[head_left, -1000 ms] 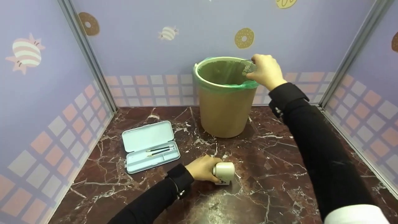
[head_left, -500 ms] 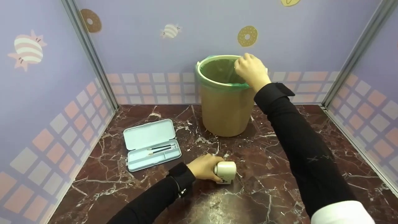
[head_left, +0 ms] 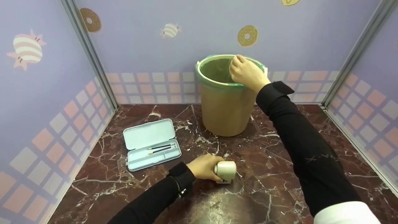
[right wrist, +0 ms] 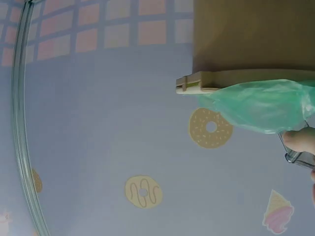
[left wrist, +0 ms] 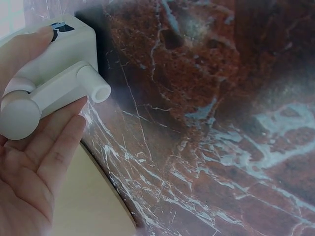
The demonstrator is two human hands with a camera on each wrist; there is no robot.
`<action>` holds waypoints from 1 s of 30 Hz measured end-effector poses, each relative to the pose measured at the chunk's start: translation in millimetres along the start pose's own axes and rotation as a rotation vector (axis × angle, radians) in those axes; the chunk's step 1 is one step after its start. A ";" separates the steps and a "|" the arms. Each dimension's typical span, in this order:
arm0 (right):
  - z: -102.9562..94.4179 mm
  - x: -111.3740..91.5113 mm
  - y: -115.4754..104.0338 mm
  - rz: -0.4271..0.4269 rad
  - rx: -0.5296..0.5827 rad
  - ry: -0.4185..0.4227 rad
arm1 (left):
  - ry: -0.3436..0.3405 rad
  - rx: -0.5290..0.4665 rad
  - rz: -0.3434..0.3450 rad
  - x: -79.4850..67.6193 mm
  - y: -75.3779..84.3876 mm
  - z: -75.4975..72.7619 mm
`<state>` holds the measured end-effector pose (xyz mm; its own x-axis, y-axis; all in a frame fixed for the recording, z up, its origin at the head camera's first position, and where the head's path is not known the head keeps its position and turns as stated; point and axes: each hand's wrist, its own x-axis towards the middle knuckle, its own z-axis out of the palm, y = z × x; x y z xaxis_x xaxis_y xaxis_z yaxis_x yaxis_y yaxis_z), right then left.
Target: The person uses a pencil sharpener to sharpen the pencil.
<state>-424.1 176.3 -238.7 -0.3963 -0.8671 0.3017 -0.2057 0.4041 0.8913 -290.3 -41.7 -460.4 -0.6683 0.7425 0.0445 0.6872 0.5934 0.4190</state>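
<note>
My left hand (head_left: 203, 168) grips a cream crank pencil sharpener (head_left: 226, 171) on the marble-patterned table. Its crank handle (left wrist: 61, 86) shows in the left wrist view, beside my fingers. My right hand (head_left: 247, 73) is over the mouth of a tan bin (head_left: 227, 112) lined with a green bag (right wrist: 261, 105). Between its thumb and fingers it pinches a clear plastic drawer (right wrist: 301, 158), partly cut off by the edge of the right wrist view. In the head view that drawer is hidden behind the hand.
A light blue pencil case (head_left: 149, 133) lies open left of the bin, with two pencils (head_left: 161, 148) in its tray. Purple patterned walls (head_left: 133, 53) enclose the back and both sides. The bin stands close to the back wall.
My right hand has moved left from the bin's right rim to over its mouth and turned, hiding the drawer, which earlier showed shavings. The left hand keeps holding the sharpener in place.
</note>
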 end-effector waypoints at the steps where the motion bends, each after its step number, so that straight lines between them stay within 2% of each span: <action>1: 0.4 -0.6 0.0 -0.012 -0.010 0.008 | -0.001 0.000 -0.001 0.0 0.0 -0.1; 5: 1.6 -3.4 -0.4 -0.044 -0.041 0.042 | 0.002 -0.002 -0.004 -0.4 -0.4 0.4; 11: 1.0 -5.6 -0.7 -0.030 -0.053 0.045 | 0.006 0.001 0.000 -1.1 -1.1 1.8; 16: -0.7 -6.1 1.8 0.042 0.036 0.005 | 0.004 0.002 0.003 -1.0 -0.4 1.7; 23: -3.1 -7.1 6.8 0.324 0.349 -0.066 | 0.000 0.002 -0.002 -0.9 0.1 1.0; 30: -9.7 -10.0 11.1 0.756 0.759 -0.247 | -0.008 0.006 -0.007 -0.5 1.4 -0.7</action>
<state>-413.7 186.6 -228.6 -0.8026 -0.2720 0.5309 -0.2977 0.9539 0.0386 -289.2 -41.4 -459.3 -0.6706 0.7410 0.0342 0.6843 0.6003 0.4140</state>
